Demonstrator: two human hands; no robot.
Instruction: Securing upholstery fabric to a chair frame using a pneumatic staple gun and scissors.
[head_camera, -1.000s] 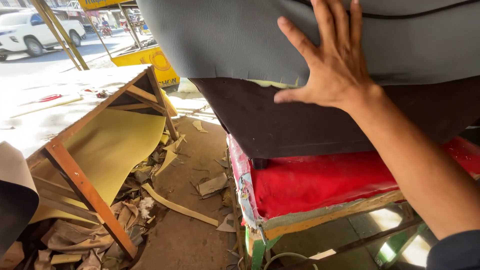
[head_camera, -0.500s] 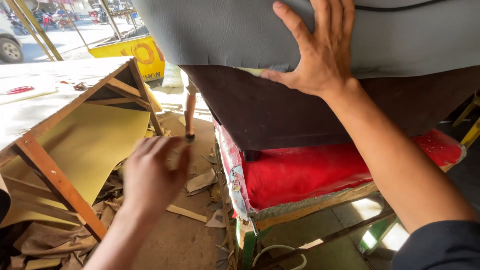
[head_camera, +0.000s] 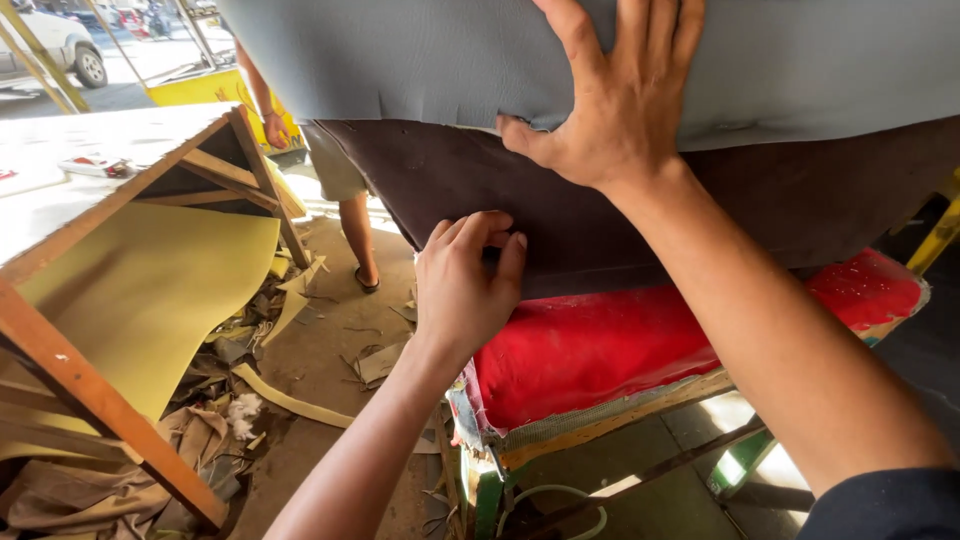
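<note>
Around: a wooden frame (head_camera: 110, 400) stands tilted at the left, with a yellow sheet (head_camera: 150, 290) draped under it; scraps (head_camera: 290, 400) of foam and cloth litter the floor beneath and beside it.
Bystander: another person's legs (head_camera: 345, 210) stand on the floor behind the frame, just past the cloth's left edge; a hand hangs beside them.
Bench: a red cushion (head_camera: 610, 350) with frayed edges sits on a green-legged stand, directly under the hanging cloth.
Cloth: grey fabric (head_camera: 420, 60) spans the top of the view; a dark brown layer (head_camera: 600, 230) hangs below its lower edge, down to the red cushion.
In the way: the right forearm crosses in front of the brown layer and part of the cushion, hiding them there.
Right hand (head_camera: 620, 110): palm flat, fingers spread upward on the grey fabric at its lower edge, thumb out to the left; pressing, not grasping.
Left hand (head_camera: 465, 285): raised from below, back toward the camera, fingers curled against the brown layer near its left part; whether they pinch the fabric cannot be told.
</note>
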